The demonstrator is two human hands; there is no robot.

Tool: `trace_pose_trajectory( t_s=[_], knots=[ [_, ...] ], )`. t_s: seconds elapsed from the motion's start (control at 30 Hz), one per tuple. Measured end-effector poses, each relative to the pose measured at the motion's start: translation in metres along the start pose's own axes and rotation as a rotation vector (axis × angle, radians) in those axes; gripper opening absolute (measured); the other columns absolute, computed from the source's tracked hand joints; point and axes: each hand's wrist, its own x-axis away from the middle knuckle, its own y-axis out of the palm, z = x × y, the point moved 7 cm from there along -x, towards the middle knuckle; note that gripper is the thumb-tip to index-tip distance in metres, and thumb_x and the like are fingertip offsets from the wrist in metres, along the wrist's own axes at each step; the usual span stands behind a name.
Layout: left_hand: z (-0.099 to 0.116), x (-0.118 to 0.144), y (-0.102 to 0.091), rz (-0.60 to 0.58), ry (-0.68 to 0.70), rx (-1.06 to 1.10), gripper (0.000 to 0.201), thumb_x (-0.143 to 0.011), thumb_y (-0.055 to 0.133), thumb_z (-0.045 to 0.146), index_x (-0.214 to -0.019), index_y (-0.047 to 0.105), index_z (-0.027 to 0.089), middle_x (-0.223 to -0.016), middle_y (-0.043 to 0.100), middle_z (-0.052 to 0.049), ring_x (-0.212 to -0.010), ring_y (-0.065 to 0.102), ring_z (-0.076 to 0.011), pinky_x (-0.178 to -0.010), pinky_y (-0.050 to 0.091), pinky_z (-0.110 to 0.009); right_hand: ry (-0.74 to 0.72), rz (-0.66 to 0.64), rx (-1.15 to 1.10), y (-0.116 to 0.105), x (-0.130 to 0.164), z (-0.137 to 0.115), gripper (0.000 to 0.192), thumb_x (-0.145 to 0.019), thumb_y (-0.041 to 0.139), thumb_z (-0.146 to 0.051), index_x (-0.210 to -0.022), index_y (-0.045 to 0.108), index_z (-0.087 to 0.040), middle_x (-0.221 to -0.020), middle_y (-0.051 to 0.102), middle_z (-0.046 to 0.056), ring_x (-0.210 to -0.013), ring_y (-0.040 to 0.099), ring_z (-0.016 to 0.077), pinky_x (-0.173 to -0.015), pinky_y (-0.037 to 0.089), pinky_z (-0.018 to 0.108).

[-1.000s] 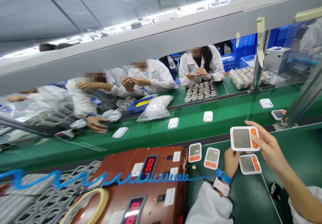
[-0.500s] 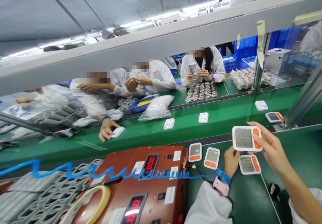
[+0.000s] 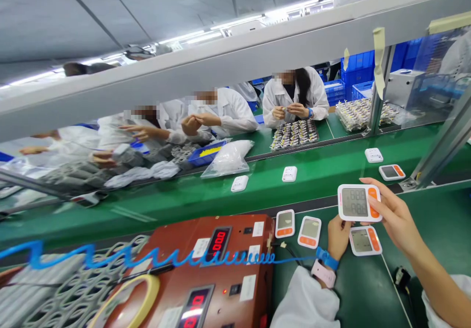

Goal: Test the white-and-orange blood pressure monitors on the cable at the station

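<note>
My right hand (image 3: 395, 217) holds up a white device with an orange side strip (image 3: 358, 203); its grey screen shows digits. My left hand (image 3: 339, 236), with a blue strap and a pink watch at the wrist, touches the device's lower left corner from below. A matching device (image 3: 365, 240) lies on the green mat just under the held one. Two more of them (image 3: 285, 223) (image 3: 309, 232) lie to the left on the mat.
A red-brown tester box with red digit displays (image 3: 217, 264) and a tape roll (image 3: 128, 303) sit at lower left, crossed by a blue coiled cord (image 3: 147, 258). White units (image 3: 289, 174) ride the green conveyor (image 3: 221, 190). Several people in white coats work across it.
The held device's screen went from blank to showing digits. The units on the conveyor drifted left. A co-worker's hand across the belt picked up a white unit and drew back.
</note>
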Motion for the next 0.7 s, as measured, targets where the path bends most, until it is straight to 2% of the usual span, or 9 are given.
trace_pose_trajectory(
  t_s=[0.2,0.4,0.57,0.63,0.7],
  knots=[
    [-0.005,0.001,0.0,-0.004,-0.019,0.001,0.02,-0.081,0.051,0.02,-0.072,0.068,0.016,-0.069,0.069,-0.002,-0.065,0.062,-0.0172,-0.076,0.051,-0.029,0.004,-0.025,0.001,0.001,-0.002,0.003,0.047,-0.085,0.065,-0.041,-0.127,0.054,-0.025,-0.108,0.063,0.006,-0.079,0.062,0.019,-0.056,0.054,0.024],
    [-0.003,0.001,-0.002,0.001,-0.007,0.014,0.022,-0.084,0.05,0.024,-0.074,0.068,0.016,-0.071,0.069,-0.003,-0.068,0.062,-0.0179,-0.072,0.049,-0.028,-0.009,-0.009,0.01,-0.001,-0.002,0.005,0.049,-0.086,0.063,-0.042,-0.13,0.052,-0.023,-0.109,0.063,0.007,-0.088,0.062,0.0215,-0.06,0.055,0.024],
    [-0.002,-0.003,-0.001,-0.031,-0.026,-0.054,0.03,-0.085,0.046,0.029,-0.066,0.065,0.016,-0.068,0.067,-0.004,-0.064,0.061,-0.0171,-0.061,0.043,-0.025,-0.05,0.011,0.034,0.0,0.0,-0.001,0.048,-0.088,0.061,-0.043,-0.131,0.05,-0.025,-0.109,0.062,0.006,-0.075,0.06,0.0167,-0.057,0.053,0.024],
    [-0.003,-0.004,-0.001,-0.046,-0.032,-0.068,0.035,-0.087,0.045,0.034,-0.064,0.064,0.016,-0.066,0.066,-0.004,-0.064,0.061,-0.017,-0.061,0.042,-0.025,-0.098,0.068,0.08,-0.012,0.001,-0.004,0.047,-0.086,0.062,-0.044,-0.128,0.052,-0.025,-0.109,0.061,0.006,-0.076,0.06,0.0167,-0.06,0.053,0.025],
    [-0.004,-0.004,-0.002,-0.052,-0.029,-0.062,0.04,-0.089,0.043,0.041,-0.065,0.063,0.017,-0.066,0.064,-0.004,-0.065,0.061,-0.0173,-0.062,0.042,-0.025,-0.162,0.155,0.161,-0.036,0.003,-0.009,0.044,-0.083,0.067,-0.044,-0.12,0.057,-0.024,-0.107,0.062,0.005,-0.082,0.06,0.0177,-0.068,0.052,0.026]
  ],
)
